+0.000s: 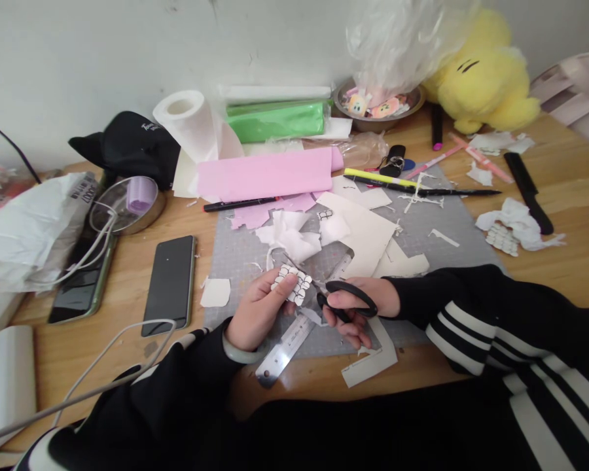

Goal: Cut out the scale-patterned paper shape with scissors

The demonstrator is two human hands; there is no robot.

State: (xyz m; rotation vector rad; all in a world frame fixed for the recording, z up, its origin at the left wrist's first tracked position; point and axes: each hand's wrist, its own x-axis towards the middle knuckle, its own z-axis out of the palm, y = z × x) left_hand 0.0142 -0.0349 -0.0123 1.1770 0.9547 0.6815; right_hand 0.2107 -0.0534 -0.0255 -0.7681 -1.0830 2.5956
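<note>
Between the thumb and fingers of my left hand (pixel 258 311) is a small white paper piece (pixel 302 291) drawn with black scale-like lines. My right hand (pixel 356 307) has its fingers through the black handles of a pair of scissors (pixel 353 291). The scissor blades reach left to the paper's edge; I cannot tell how far apart they are. Beneath both hands lie a grey cutting mat (pixel 451 252) and a metal ruler (pixel 285 350). Cream card sheets (pixel 360 229) and crumpled white paper (pixel 289 239) lie just beyond my hands.
Left of the mat are a phone (pixel 169 284), a second phone (pixel 81 291) and a metal bowl (pixel 142 219). Behind are pink paper (pixel 267 173), a paper roll (pixel 186 127) and a green pack (pixel 277 121). A black comb (pixel 530 193) and a yellow plush toy (pixel 485 78) are at right.
</note>
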